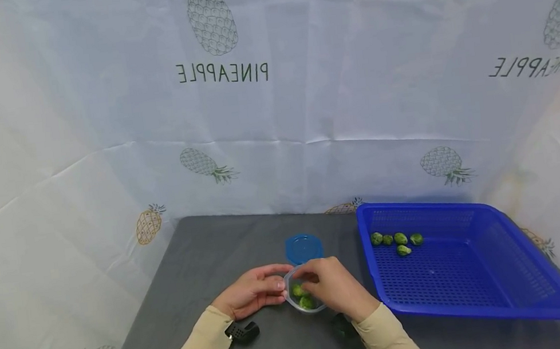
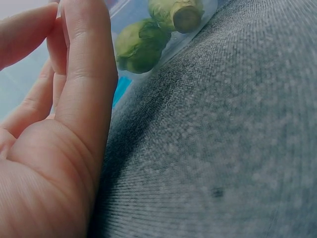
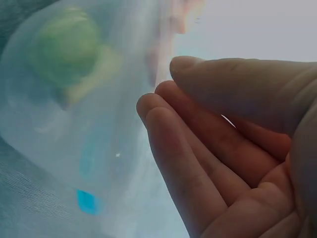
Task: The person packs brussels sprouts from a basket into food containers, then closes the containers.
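A small clear plastic container [image 1: 312,310] stands on the grey table with Brussels sprouts [image 1: 305,302] inside; two of these show through its wall [image 2: 143,47] in the left wrist view. At its left side, my left hand [image 1: 254,292] holds the container by the rim between thumb and fingers. My right hand [image 1: 338,286] is over the container's right side, its fingers bent down toward the opening. In the right wrist view, nothing shows between the right thumb and fingertips [image 3: 163,126]. Just behind the container lies a round blue lid [image 1: 304,248].
A large blue plastic basket [image 1: 442,274] stands on the right of the table, with several Brussels sprouts [image 1: 400,238] near its back left corner. The grey tabletop [image 1: 215,245] meets a white pineapple-printed sheet [image 1: 280,180] at the back. A black wristband [image 1: 243,333] is on the left wrist.
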Demonstrator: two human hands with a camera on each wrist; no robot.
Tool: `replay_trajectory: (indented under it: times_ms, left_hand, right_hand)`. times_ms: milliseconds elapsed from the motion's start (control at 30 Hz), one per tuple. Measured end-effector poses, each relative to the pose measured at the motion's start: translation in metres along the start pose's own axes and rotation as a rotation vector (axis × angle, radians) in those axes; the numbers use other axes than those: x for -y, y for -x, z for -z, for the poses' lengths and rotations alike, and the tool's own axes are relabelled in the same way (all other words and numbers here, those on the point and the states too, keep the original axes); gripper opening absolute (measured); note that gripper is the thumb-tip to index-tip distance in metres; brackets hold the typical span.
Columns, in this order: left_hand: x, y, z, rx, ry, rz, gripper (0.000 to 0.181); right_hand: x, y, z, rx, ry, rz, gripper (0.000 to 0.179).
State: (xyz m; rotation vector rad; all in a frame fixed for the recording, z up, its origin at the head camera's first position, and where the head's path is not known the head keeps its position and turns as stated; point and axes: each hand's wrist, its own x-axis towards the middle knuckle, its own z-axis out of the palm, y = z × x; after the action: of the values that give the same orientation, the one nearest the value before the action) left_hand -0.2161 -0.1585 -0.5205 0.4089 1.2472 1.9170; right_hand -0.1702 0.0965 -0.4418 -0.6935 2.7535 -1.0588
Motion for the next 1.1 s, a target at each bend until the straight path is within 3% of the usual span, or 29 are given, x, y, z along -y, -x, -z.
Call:
replay_trajectory:
  times_ms: [133, 267, 467, 567, 767, 900, 1100]
  left_hand:
    - [-0.002, -0.005, 0.0, -0.003, -0.019, 0.007, 0.057]
    - [-0.004, 0.0, 0.002, -0.031, -0.034, 0.013, 0.058]
    - [-0.002, 0.003, 0.004, -0.045, -0.027, 0.019, 0.055]
    - [-0.001, 0.001, 0.003, -0.039, -0.017, 0.01, 0.055]
    - [0.0, 0.0, -0.001, -0.025, -0.001, 0.021, 0.056]
    - [0.001, 0.0, -0.001, -0.024, 0.005, 0.034, 0.055]
    - [0.002, -0.002, -0.001, -0.028, 0.01, 0.029, 0.056]
  right_hand:
    - [0.007, 0.006, 0.02, -0.022, 0.012, 0.008, 0.024]
    - [0.017, 0.006, 0.046, -0.004, 0.021, 0.023, 0.024]
    - [0.01, 0.01, 0.103, 0.023, 0.07, 0.024, 0.024]
    - [-0.012, 0.013, 0.137, 0.027, 0.111, -0.02, 0.023]
    - [-0.08, 0.028, 0.188, 0.026, 0.098, -0.171, 0.028]
    - [-0.121, 0.038, 0.203, 0.032, 0.081, -0.261, 0.034]
    - [-0.166, 0.055, 0.212, 0.028, 0.025, -0.377, 0.042]
